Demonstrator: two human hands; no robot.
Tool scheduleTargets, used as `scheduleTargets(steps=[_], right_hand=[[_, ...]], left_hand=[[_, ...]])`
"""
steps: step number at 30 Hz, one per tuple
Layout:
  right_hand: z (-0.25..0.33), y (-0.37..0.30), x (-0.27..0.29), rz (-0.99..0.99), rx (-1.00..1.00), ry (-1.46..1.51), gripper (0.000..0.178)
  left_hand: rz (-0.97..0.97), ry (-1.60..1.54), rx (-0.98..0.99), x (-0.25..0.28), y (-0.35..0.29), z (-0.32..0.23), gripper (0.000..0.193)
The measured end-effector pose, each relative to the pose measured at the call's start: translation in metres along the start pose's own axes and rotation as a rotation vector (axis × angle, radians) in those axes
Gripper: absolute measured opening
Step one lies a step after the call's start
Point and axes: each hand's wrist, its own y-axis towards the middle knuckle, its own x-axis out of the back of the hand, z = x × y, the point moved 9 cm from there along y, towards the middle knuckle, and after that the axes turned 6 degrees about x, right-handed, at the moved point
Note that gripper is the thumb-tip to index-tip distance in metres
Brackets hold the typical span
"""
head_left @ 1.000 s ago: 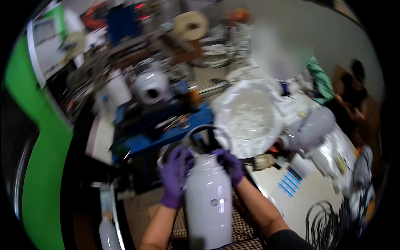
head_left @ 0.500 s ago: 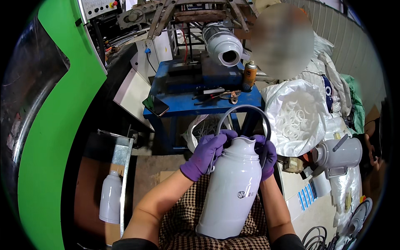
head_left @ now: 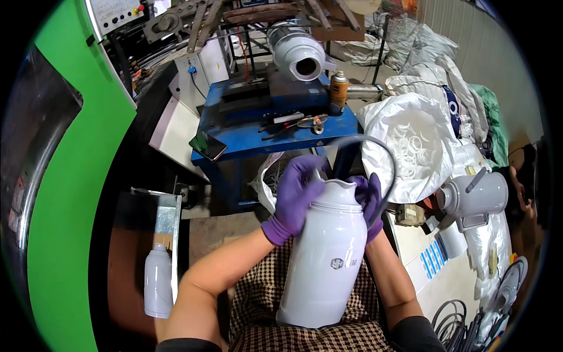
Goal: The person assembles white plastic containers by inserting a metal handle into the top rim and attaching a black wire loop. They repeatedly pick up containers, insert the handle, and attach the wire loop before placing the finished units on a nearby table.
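Observation:
A pale grey thermos flask point(head_left: 322, 264) leans upright on my lap, its spouted top pointing away from me. Both my hands wear purple gloves. My left hand point(head_left: 293, 199) touches the left of the neck, fingers raised and curved, thumb apart from them. At the right of the neck my right hand point(head_left: 369, 202) curls its fingers around the flask's shoulder, partly hidden by the grey carrying handle point(head_left: 392, 170). That handle arcs above the spout and tips rightward, blurred along its top; its left end is hard to make out.
Ahead stands a blue bench point(head_left: 246, 138) with a phone point(head_left: 207, 146), pliers, a spray can point(head_left: 338, 92) and a flask clamped above. To the right are a white sack point(head_left: 381, 170) of white rings and another flask point(head_left: 478, 192). A flask body point(head_left: 158, 281) lies in the left tray.
The handle has swung to the right. My left hand's fingers have lifted and spread from their closed grip. The flask has tilted slightly, and the view has shifted a little.

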Motion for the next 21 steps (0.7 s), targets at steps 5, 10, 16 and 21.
scheduleTargets(steps=[5,10,16,21], right_hand=[[-0.009,-0.008,-0.022,0.211,-0.188,0.268,0.053],[0.021,-0.009,-0.078,0.606,0.243,-0.742,0.048],[0.132,-0.028,0.013,0.42,0.715,-1.293,0.033],[0.381,-0.203,0.296,-0.505,0.595,-2.375,0.039]], left_hand=[[0.072,0.185,-0.189,0.01,-0.013,-0.02,0.046],[0.172,0.006,-0.319,0.046,-0.039,-0.055,0.055],[-0.376,-0.334,-0.017,0.219,-0.123,0.02,0.06],[-0.835,0.144,0.342,0.341,-0.284,0.099,0.035]])
